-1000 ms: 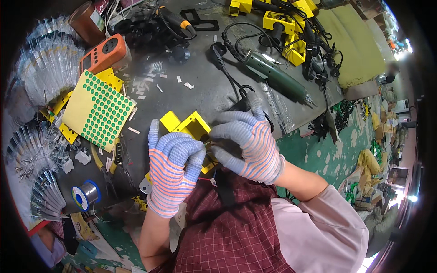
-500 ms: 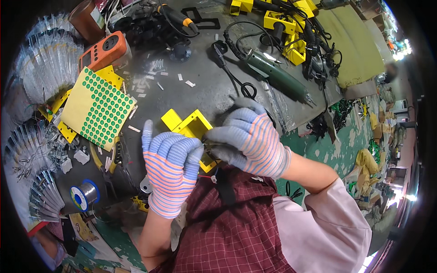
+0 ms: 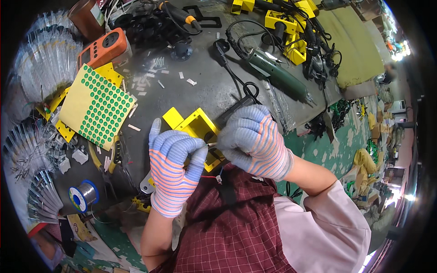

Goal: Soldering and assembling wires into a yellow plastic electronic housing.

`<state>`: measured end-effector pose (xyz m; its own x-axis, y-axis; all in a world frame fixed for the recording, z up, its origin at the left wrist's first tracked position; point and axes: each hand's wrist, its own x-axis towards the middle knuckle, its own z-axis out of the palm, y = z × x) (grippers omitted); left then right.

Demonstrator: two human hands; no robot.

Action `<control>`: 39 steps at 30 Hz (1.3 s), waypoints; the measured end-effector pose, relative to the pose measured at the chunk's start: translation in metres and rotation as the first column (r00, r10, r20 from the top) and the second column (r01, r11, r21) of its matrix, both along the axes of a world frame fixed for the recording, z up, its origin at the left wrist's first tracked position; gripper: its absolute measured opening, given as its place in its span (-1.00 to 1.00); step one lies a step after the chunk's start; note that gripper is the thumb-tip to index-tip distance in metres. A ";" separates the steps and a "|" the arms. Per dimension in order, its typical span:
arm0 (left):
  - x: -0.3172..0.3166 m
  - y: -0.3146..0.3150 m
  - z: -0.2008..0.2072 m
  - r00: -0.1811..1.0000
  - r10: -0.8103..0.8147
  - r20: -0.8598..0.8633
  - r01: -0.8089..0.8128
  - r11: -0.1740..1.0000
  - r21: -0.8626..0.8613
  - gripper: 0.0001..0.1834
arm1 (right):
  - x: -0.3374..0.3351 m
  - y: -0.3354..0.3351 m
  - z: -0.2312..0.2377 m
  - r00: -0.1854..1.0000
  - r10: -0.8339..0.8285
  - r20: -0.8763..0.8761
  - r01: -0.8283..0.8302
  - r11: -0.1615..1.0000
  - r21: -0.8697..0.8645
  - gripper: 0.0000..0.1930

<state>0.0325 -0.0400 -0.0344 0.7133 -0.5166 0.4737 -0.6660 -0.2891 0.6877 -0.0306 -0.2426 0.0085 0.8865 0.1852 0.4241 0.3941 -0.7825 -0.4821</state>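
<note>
My left hand [image 3: 175, 170], in a striped knit glove, is closed in a pinch at the near left side of a yellow rectangular box frame [image 3: 199, 114]. Opposite it, my right hand [image 3: 256, 142], gloved alike, has its fingers curled together over the frame's right side. A tiny pale piece [image 3: 212, 144] shows between the two hands' fingertips; which hand holds it I cannot tell. Dark parts sit inside the frame, largely covered by my fingers. A black cable [image 3: 234, 108] runs behind my right hand.
A green corded electric screwdriver [image 3: 277, 75] lies at the upper right. On the left are a sheet of green round stickers [image 3: 98, 107], an orange meter [image 3: 104, 48], yellow-handled pliers [image 3: 109, 164] and a solder wire spool [image 3: 84, 195]. Small white pieces [image 3: 145, 79] lie scattered on the table.
My right hand has drawn slightly right, away from my left, exposing the pale piece between them. My left hand has shifted a little right. More of the black cable behind the right hand shows.
</note>
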 end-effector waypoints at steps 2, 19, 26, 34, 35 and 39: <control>0.000 0.000 0.000 1.000 -0.012 0.017 0.012 1.000 0.000 -0.82 | 0.005 0.003 -0.002 0.999 0.015 -0.029 -0.014 1.000 0.028 -0.77; 0.010 -0.002 0.030 0.931 -0.092 0.353 -0.020 0.953 0.302 -0.79 | -0.001 0.004 -0.004 0.996 0.043 -0.074 -0.034 0.992 0.121 -0.80; 0.016 0.015 0.024 0.969 -0.012 0.248 -0.057 0.961 0.269 -0.83 | 0.002 0.007 -0.009 0.977 0.124 -0.173 -0.065 0.948 0.311 -0.80; 0.014 0.009 0.029 0.982 0.051 0.179 -0.096 0.964 0.249 -0.77 | 0.013 0.011 -0.001 0.980 0.115 -0.164 -0.066 0.958 0.278 -0.87; 0.014 0.008 0.030 0.962 0.021 0.273 -0.095 0.961 0.261 -0.79 | 0.012 0.013 0.000 0.979 0.138 -0.151 -0.091 0.955 0.281 -0.87; 0.013 0.009 0.020 0.962 0.076 0.264 -0.157 0.941 0.301 -0.81 | 0.013 0.015 -0.002 0.992 0.078 -0.096 -0.058 0.978 0.199 -0.91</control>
